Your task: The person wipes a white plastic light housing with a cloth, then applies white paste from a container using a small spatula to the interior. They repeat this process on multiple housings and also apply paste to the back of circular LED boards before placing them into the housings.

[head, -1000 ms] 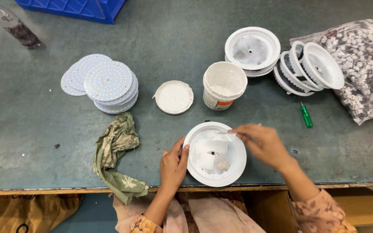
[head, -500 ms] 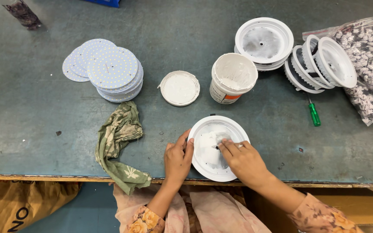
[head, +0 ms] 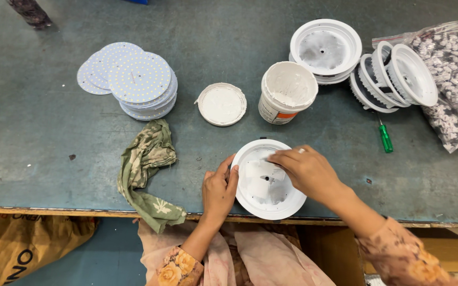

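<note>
Overhead view of a green tabletop (head: 38, 132) with a lamp assembly in hand. White round housing (head: 269, 180) lying dish-side up at the near edge of the tabletop, directly before the person. Left hand (head: 219, 189) curled against the housing's left rim, fingers bent and touching the rim, steadying rather than enclosing it. Right hand (head: 307, 170) reaching in from the right, fingers pinched together over a small white pad (head: 263, 172) pressed inside the dish; whether pinched on the pad or merely pressing it, not discernible. White paste smeared across the dish floor.

Behind the housing: open white tub (head: 287, 91) of paste, its loose lid (head: 221, 104) lying flat just to the left. Farther left, a stack of round white LED boards (head: 140, 80), a few fanned out behind it. Crumpled green patterned cloth (head: 147, 164) between the boards and the left hand, its tail hanging over the edge. At upper right, one housing (head: 325, 48) flat on a short stack, further housings (head: 398, 77) leaning on edge beside it, touching a clear bag of small white parts (head: 454, 79). Green-handled screwdriver (head: 385, 136) lying below the leaning housings, well apart from the right hand.
</note>
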